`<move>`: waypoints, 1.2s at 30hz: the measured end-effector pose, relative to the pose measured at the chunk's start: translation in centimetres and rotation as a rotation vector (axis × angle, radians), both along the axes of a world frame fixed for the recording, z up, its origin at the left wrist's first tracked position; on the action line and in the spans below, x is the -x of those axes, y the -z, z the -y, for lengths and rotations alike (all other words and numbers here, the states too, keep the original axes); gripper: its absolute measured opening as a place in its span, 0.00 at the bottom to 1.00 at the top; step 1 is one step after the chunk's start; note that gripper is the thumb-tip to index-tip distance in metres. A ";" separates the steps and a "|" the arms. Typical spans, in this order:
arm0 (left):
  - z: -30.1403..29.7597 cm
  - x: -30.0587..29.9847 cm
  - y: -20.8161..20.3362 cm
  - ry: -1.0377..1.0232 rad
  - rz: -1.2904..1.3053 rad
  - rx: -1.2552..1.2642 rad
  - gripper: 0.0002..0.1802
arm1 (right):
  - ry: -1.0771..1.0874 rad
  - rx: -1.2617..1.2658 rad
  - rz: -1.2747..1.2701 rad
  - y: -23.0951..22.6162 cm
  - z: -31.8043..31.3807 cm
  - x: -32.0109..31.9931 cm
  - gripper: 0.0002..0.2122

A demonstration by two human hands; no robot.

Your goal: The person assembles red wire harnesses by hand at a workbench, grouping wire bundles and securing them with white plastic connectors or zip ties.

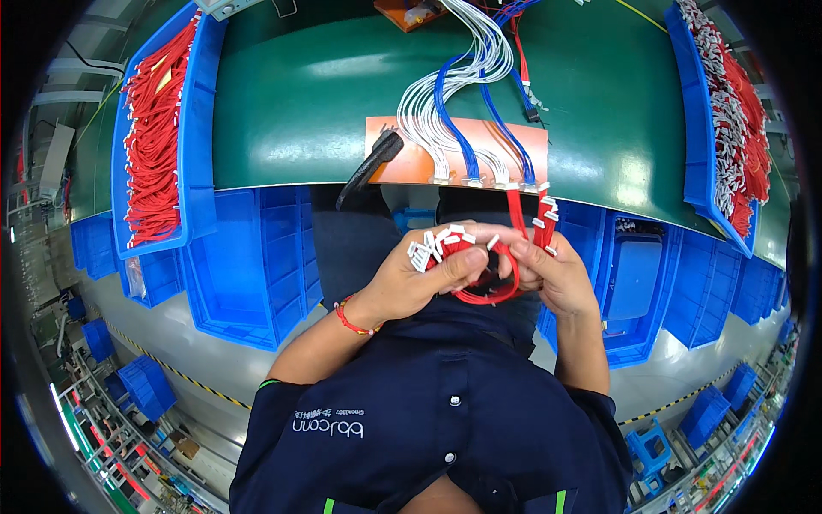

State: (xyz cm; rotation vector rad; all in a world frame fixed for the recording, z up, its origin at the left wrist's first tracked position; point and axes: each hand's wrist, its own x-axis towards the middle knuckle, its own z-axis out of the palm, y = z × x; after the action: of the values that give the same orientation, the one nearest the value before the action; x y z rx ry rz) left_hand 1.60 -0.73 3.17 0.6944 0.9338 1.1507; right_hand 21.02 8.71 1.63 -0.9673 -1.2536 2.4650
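My left hand (419,278) is closed around a bunch of red cables (452,243) whose white connectors fan out above the fingers. My right hand (556,274) pinches red wires, and a loop of red cable (488,296) hangs between both hands. From the right hand a red strip of wires (515,210) runs up to the front edge of an orange board (535,146). Beside it, more red wires with white plugs (545,218) rise to the same edge. White cables (419,111) and blue cables (447,107) end in connectors along that edge.
A black clamp-like bar (370,167) lies across the board's left end. Blue bins of red cables stand at the left (201,128) and right (695,128) of the green table (291,111). Below are more blue crates (227,265). An orange block (394,13) sits at the back.
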 end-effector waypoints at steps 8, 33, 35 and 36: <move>0.1 0.3 1.9 -0.261 0.237 -0.061 0.09 | -0.196 0.049 0.007 1.2 -1.1 -2.9 0.10; -1.3 0.1 3.4 -0.482 0.000 0.209 0.14 | 0.390 -0.021 -0.449 4.3 -1.7 -4.5 0.12; -1.2 0.2 3.3 -0.478 0.000 0.209 0.14 | 0.367 -0.027 -0.431 4.3 -1.4 -4.2 0.12; -1.2 0.1 3.2 -0.478 -0.002 0.210 0.14 | 0.341 -0.025 -0.434 4.2 -1.3 -4.0 0.13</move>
State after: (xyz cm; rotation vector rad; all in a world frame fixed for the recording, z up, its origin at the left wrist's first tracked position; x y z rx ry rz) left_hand 1.51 0.52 -0.02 0.3060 1.2420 1.4408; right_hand 25.01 10.01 -2.62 -0.5388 -0.8908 2.2203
